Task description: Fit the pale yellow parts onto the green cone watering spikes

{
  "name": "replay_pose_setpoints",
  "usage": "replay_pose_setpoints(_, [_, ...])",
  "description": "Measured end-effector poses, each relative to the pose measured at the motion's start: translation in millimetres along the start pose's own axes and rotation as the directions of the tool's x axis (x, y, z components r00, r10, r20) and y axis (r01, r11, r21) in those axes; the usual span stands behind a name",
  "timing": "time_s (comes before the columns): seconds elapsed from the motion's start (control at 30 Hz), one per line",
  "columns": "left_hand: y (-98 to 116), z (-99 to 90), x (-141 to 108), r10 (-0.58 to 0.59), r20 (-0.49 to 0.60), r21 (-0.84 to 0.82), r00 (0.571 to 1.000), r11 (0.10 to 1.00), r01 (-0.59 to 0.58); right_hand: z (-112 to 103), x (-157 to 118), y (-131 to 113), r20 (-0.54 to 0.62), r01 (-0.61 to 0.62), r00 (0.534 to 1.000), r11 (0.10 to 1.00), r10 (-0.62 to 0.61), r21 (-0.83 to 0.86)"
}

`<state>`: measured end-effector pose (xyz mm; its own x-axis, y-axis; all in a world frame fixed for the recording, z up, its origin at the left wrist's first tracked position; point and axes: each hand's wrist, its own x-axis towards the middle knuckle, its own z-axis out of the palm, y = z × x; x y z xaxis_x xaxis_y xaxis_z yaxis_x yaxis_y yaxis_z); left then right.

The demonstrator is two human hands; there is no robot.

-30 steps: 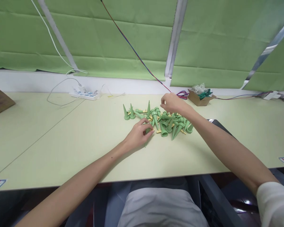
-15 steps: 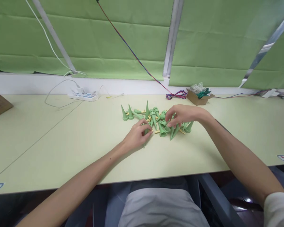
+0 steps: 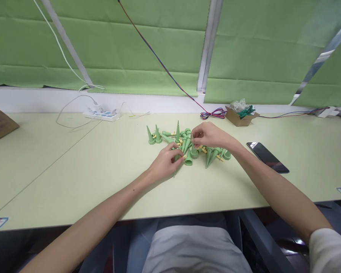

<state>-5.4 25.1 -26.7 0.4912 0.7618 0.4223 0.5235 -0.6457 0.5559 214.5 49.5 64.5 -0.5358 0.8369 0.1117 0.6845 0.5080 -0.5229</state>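
A pile of green plastic cone-shaped spikes (image 3: 213,154) with small yellow valve pieces (image 3: 219,158) lies on the table; they look like plant watering spikes. My left hand (image 3: 166,161) is closed around one green spike (image 3: 175,174), its thin tip pointing down towards me. Much of that spike is hidden by the fingers. Over the pile, my right hand (image 3: 208,134) pinches the upper part of another green spike (image 3: 194,153), which stands with its wide end down. Beside it another spike (image 3: 188,160) shows its open wide end.
A black phone (image 3: 267,157) lies beyond my right forearm. Along the wall are a white power strip (image 3: 102,115), a coiled red-and-blue cable (image 3: 213,113) and a small cardboard box (image 3: 240,120) holding clear and green plastic. A brown cardboard piece (image 3: 0,123) lies far left.
My right hand has moved left and slightly away from me, closing its fingers on a spike. The phone has come into view past my forearm. My left hand stays nearly still.
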Motion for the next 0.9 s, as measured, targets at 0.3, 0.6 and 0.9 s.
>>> replay_pose_setpoints(0.3, [-0.8, -0.2, 1.0, 0.024, -0.024, 0.012, 0.999, 1.000, -0.023, 2.3, 8.1, 1.4, -0.016, 0.001, 1.000, 0.999, -0.001, 0.052])
replay_pose_setpoints(0.6, [-2.2, -0.5, 0.1, 0.015, -0.021, 0.020, 1.000, 1.000, -0.014, -7.0, 5.7, 4.2, 0.054, 0.053, 0.997, 0.998, -0.054, 0.020])
replay_pose_setpoints(0.9, [-1.8, -1.1, 0.5, 0.017, -0.013, 0.015, 1.000, 1.000, -0.017, -9.5, 1.9, 11.6, 0.110, 0.093, 0.990, 0.994, -0.085, -0.065])
